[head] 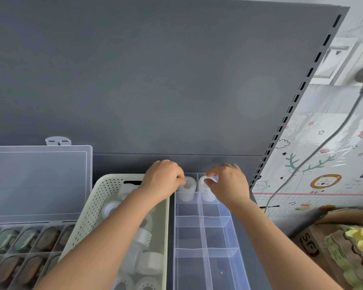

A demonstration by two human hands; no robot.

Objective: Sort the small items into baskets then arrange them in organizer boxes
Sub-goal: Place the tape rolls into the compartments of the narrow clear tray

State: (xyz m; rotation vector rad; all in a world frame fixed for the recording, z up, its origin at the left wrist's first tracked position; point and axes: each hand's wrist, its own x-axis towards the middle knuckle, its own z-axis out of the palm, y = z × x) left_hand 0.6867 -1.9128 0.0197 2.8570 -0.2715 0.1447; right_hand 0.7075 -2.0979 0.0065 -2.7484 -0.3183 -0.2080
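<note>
A clear organizer box [203, 251] with two columns of compartments lies on the grey shelf in front of me. My left hand [162, 181] pinches a small white cup-like item [187, 190] standing in the far left compartment. My right hand [226, 182] pinches a second white item [205, 188] in the far right compartment beside it. The nearer compartments hold nothing. Left of the box, a pale green perforated basket [92, 208] holds several more of the white items [149, 262]; my left forearm crosses over it.
At the far left a second clear organizer box [25, 241] stands with its lid [38, 181] open, its compartments filled with dark and greenish items. A cardboard box [314, 241] with yellow and green things sits at the right. A grey back panel rises behind the shelf.
</note>
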